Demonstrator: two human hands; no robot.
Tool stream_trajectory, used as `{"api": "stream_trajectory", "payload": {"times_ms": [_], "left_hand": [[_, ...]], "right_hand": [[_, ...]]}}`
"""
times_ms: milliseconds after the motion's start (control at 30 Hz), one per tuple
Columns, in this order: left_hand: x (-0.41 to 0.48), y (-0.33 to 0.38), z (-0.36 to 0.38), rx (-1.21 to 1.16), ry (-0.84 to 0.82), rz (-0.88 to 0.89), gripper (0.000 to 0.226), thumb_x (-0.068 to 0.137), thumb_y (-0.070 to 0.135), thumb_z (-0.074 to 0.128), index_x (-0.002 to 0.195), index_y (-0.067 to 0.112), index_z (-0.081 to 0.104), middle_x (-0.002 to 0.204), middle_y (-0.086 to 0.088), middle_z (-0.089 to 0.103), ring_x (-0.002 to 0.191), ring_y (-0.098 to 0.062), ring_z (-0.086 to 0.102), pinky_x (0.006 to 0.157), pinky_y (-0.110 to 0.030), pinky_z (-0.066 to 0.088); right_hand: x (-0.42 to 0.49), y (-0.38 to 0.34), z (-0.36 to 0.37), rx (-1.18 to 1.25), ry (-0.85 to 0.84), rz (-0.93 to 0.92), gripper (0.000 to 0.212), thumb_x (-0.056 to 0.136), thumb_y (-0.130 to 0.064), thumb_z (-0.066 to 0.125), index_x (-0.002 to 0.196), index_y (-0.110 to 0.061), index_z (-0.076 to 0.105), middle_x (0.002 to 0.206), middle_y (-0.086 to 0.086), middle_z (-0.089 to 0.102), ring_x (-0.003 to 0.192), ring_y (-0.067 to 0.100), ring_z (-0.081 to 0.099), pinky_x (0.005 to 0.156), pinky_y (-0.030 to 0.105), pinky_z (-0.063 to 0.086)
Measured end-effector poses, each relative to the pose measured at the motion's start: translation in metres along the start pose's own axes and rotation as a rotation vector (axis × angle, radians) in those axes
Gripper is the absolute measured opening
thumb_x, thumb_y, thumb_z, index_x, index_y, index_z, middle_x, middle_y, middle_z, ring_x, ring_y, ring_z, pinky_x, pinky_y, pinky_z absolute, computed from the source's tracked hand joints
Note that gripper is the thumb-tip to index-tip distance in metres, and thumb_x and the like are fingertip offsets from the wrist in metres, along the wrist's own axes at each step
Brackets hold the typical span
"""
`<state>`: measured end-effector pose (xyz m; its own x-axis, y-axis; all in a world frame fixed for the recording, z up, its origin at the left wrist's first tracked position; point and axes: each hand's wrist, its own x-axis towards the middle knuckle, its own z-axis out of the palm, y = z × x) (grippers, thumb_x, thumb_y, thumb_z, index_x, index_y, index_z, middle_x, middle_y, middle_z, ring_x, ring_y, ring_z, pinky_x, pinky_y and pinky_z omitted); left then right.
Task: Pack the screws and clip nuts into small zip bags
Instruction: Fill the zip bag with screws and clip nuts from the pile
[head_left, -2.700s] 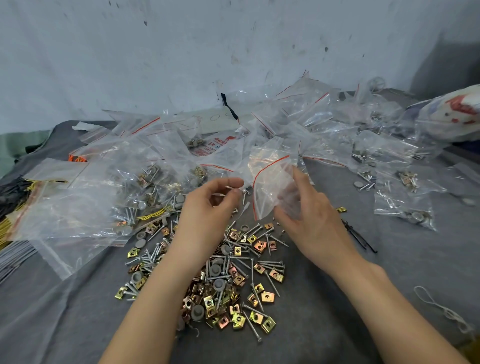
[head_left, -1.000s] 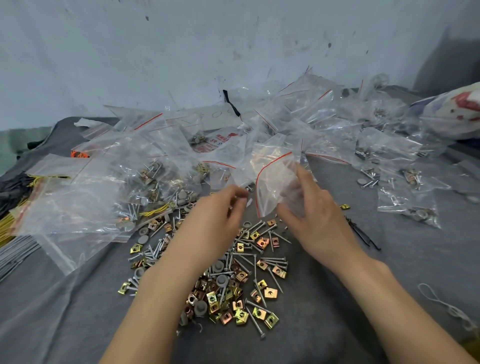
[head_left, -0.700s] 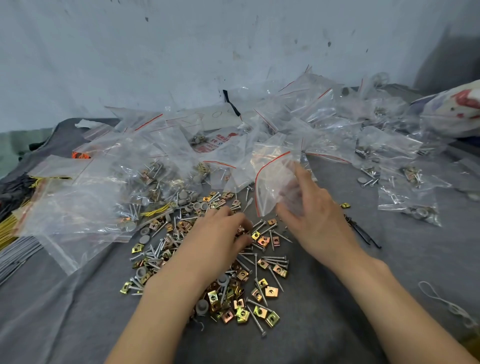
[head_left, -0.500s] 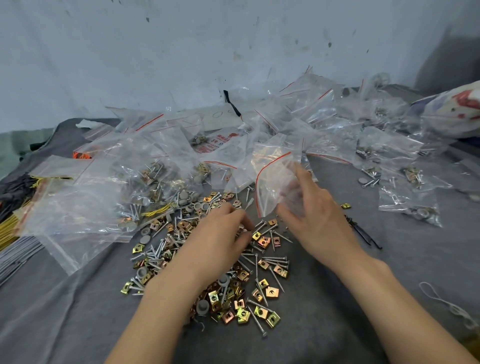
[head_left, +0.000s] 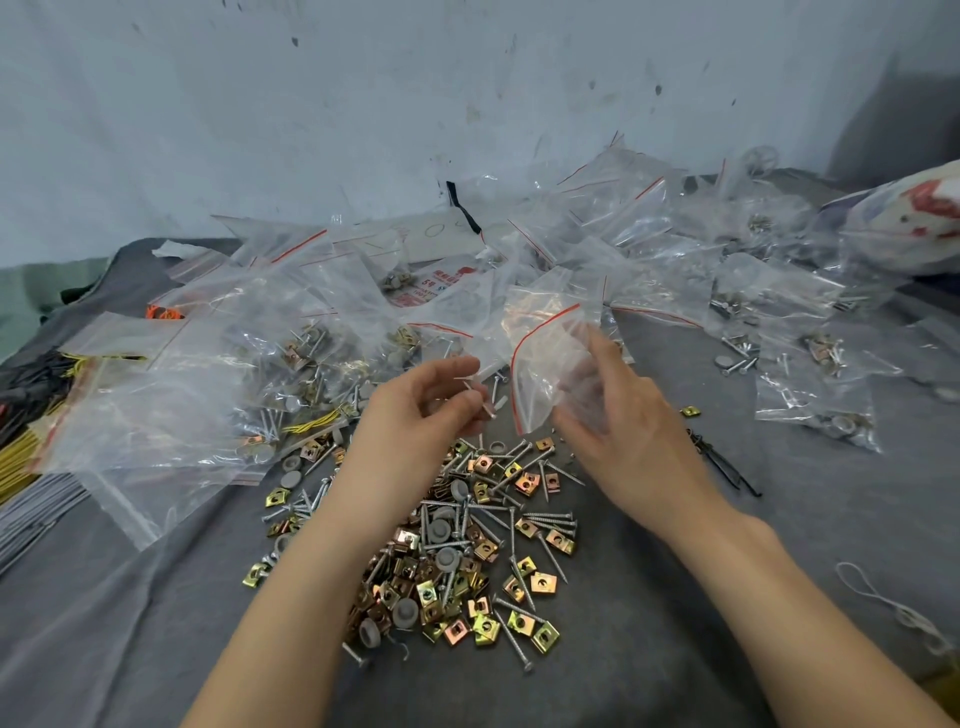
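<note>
a small clear zip bag with a red seal line (head_left: 545, 358) is held up just above the bench, its mouth gaping toward the left. the right hand (head_left: 628, 431) grips it, fingers curled at the far side and seen through the plastic. just beside the mouth, the left hand (head_left: 415, 415) has its fingers curled and pinches a few thin silver screws (head_left: 480, 400) between thumb and fingertips; how many i cannot tell. under both hands lies a loose heap of long silver screws (head_left: 548, 517), square brass-coloured clip nuts (head_left: 543, 582) and grey round caps (head_left: 447, 558), spread on the grey cloth covering the bench (head_left: 779, 545). behind and to both sides lie many more clear zip bags, some with hardware in them (head_left: 815, 410). a large crumpled clear bag (head_left: 145, 426) lies at the left, near yellow wires (head_left: 18, 462) at the edge. thin black ties (head_left: 722, 465) lie right of the heap, and a white cord loop (head_left: 893, 608) lies well apart at the lower right
</note>
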<state>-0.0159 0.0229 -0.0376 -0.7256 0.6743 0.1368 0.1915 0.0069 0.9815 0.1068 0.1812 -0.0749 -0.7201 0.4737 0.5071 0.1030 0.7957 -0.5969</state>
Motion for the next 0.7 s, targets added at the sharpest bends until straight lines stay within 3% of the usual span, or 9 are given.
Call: {"api": "stream_trajectory", "payload": {"times_ms": [100,267,700], "left_hand": [[0.001,0.004,-0.003,-0.184,0.042,-0.005,0.022,0.092,-0.001,0.062,0.113,0.007,0.067,0.093,-0.010,0.076,0.083,-0.016,0.073,0.073,-0.019,0.056],[0.002,0.010,-0.003,-0.279,0.145,0.035,0.008,0.090,0.006,0.066,0.096,0.009,0.070,0.077,-0.005,0.075,0.070,-0.011,0.072,0.064,-0.017,0.056],[0.006,0.014,0.025,-0.011,0.086,0.184,0.008,0.092,0.014,0.068,0.097,0.017,0.073,0.077,0.006,0.071,0.064,-0.004,0.063,0.060,-0.014,0.048]], "right_hand": [[0.000,0.000,0.000,-0.002,0.003,-0.003,0.062,0.094,-0.030,0.059,0.150,-0.029,0.032,0.100,-0.028,0.048,0.091,0.001,0.046,0.090,0.032,0.039],[-0.001,0.000,0.001,0.001,0.000,-0.017,0.061,0.094,-0.033,0.056,0.150,-0.030,0.031,0.100,-0.029,0.048,0.089,0.000,0.047,0.089,0.033,0.040],[-0.001,-0.002,0.001,0.017,-0.004,-0.031,0.064,0.093,-0.035,0.059,0.150,-0.034,0.029,0.106,-0.018,0.056,0.092,0.009,0.058,0.093,0.042,0.048]]}}
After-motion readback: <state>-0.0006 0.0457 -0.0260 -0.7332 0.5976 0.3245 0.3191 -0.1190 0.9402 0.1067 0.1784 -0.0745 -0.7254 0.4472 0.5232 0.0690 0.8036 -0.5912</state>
